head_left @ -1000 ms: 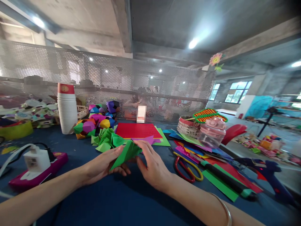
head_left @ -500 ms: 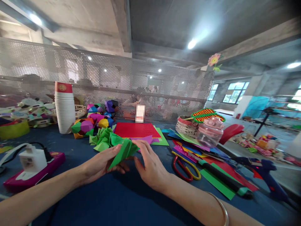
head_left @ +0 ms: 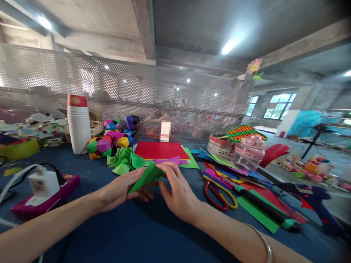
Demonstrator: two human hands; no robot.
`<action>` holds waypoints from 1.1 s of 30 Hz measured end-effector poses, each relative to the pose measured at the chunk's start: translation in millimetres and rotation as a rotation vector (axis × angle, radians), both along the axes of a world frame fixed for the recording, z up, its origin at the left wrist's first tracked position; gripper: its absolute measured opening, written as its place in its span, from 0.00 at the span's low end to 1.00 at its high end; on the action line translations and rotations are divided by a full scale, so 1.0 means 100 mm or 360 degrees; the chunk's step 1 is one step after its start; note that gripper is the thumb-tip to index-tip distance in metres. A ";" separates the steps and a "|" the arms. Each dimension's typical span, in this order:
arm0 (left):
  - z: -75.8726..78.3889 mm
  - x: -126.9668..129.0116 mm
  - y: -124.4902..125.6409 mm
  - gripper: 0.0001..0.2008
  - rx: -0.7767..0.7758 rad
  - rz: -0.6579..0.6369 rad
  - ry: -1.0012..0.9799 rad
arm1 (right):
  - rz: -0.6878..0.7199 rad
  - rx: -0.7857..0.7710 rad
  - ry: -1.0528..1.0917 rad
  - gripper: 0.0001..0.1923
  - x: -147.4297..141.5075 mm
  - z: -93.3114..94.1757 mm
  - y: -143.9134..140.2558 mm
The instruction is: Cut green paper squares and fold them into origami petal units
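Observation:
A folded piece of green paper (head_left: pixel 146 176) is held above the blue table between my two hands. My left hand (head_left: pixel 128 188) grips its left side, thumb on top and fingers underneath. At its upper right edge, the fingertips of my right hand (head_left: pixel 178 191) press on the paper, the thumb lower down. Just behind lies a heap of folded green paper pieces (head_left: pixel 124 159). Red paper sheets (head_left: pixel 161 150) are stacked beyond my hands, with purple paper (head_left: pixel 167 160) in front and light green sheets under them.
Scissors (head_left: pixel 221 197), a black-and-green tool (head_left: pixel 267 208) and coloured papers lie at right, near a glue gun (head_left: pixel 312 204), a pink clear bottle (head_left: pixel 249 155) and a basket (head_left: pixel 221 146). At left are a power strip (head_left: pixel 65 190), stacked paper cups (head_left: pixel 78 126) and multicoloured paper balls (head_left: pixel 101 147).
The green paper has tilted flatter and lower between my hands, which stay almost in place. The surroundings have shifted slightly to the right in view.

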State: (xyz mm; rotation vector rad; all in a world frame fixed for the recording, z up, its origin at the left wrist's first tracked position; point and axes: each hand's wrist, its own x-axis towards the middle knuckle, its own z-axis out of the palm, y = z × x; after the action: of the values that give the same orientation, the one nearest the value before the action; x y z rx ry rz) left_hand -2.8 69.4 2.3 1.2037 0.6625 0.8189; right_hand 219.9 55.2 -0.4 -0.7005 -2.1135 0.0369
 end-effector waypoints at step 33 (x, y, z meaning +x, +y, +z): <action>0.05 0.00 0.05 0.33 0.0350 0.0380 0.0479 | 0.0027 0.0408 -0.0310 0.15 0.28 0.00 0.10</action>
State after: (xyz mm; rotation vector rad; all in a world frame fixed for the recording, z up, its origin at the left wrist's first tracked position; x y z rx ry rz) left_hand -2.4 74.5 7.2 1.4831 0.9957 0.9357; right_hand 248.1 65.1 -0.9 -0.5507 -2.2569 -0.2989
